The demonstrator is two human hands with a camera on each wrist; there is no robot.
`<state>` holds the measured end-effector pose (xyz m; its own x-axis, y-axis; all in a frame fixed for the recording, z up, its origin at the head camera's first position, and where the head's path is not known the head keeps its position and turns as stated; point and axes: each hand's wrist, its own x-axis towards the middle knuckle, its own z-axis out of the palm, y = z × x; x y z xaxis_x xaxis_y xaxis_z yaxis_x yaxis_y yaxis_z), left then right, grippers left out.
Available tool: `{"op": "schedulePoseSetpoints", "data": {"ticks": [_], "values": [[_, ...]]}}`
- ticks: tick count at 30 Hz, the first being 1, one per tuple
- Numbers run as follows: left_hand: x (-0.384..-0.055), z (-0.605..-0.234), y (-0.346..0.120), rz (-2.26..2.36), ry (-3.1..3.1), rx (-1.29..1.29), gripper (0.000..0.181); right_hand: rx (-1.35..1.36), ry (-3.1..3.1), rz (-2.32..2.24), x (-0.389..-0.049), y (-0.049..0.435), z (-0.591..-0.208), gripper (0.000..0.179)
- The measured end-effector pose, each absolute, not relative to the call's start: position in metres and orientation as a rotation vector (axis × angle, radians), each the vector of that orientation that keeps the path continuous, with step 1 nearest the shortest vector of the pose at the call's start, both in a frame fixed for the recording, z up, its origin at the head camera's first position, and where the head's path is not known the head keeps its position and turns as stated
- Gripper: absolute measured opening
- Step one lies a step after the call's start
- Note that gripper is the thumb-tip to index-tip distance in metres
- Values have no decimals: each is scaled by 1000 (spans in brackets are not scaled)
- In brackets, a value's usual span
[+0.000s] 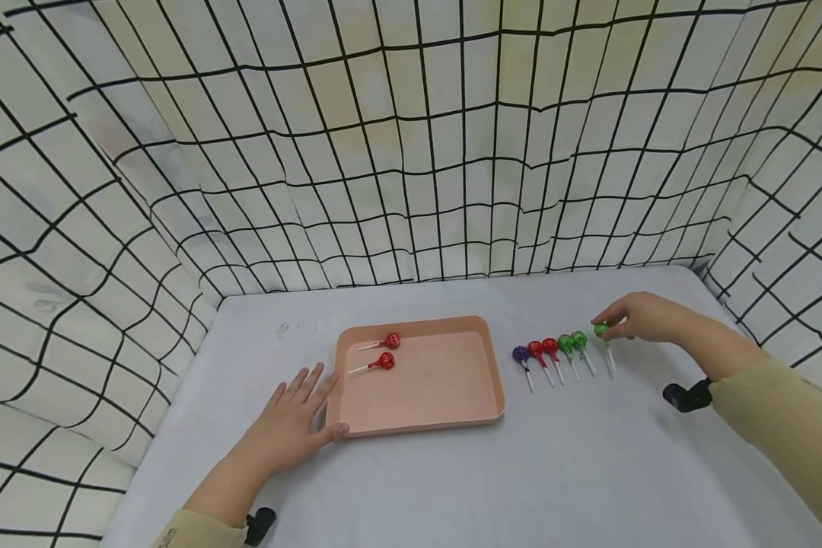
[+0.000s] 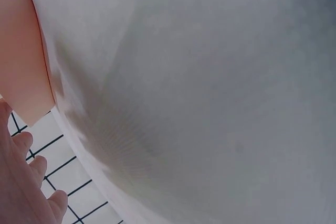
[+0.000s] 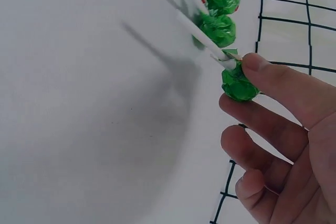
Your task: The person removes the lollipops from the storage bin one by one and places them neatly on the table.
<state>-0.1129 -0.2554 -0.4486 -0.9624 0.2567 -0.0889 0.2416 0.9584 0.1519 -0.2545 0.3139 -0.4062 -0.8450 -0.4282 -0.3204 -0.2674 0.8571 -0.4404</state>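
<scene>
My right hand pinches the green-wrapped head of a lollipop between thumb and index finger. Its white stick slants away from the fingers, and its shadow falls on the cloth. Left of it lies a row of lollipops: two green ones, the nearer a green lollipop, then two red ones, including a red lollipop, and a purple lollipop at the end. My left hand lies with fingers spread at the left edge of the pink tray, thumb by its near corner. Inside the tray are two red lollipops.
A white cloth covers the table. Black wire grid panels backed with white sheeting stand along the back and both sides. A black wrist device shows below the right sleeve, another by the left sleeve.
</scene>
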Motion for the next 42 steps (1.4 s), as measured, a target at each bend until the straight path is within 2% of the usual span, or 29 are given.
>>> {"op": "schedulePoseSetpoints", "data": {"ticks": [12, 28, 42], "values": [[-113, -450, -258, 202, 3012, 381, 92, -497, 2615, -476, -267, 309, -426, 35], [-114, -452, -259, 209, 3005, 385, 92, -516, 2719, -348, -258, 297, -427, 31], [-114, -454, -258, 216, 3006, 386, 92, -531, 2747, -361, -255, 306, -420, 41]]}}
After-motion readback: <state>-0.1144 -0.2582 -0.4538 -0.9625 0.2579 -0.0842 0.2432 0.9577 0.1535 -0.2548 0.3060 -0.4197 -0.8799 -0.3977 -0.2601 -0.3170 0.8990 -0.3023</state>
